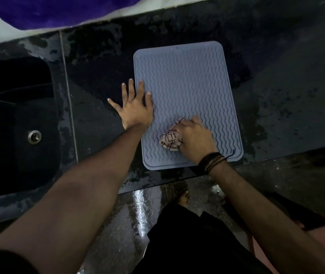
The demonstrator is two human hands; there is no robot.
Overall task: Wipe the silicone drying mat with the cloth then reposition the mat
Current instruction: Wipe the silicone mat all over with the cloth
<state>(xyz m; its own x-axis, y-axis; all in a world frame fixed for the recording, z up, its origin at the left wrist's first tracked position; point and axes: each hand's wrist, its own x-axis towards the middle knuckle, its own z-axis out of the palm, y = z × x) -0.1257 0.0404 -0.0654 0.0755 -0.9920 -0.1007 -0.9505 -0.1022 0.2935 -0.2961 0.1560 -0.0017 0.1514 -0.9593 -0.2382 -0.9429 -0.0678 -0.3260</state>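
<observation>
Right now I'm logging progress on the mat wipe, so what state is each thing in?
silicone drying mat: flat on the countertop, near edge at the counter's front.
cloth: bunched, pressed on the mat's near part.
right hand: grips the cloth.
left hand: fingers spread, flat across the mat's left edge.
countertop: dark, wet patches.
sink: drain visible; contents too dark to tell.

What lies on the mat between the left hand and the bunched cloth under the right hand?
Nothing: the head view shows only bare wavy ridges of the grey-blue silicone drying mat between the flat left hand and the pink striped cloth gripped by the right hand.
</observation>
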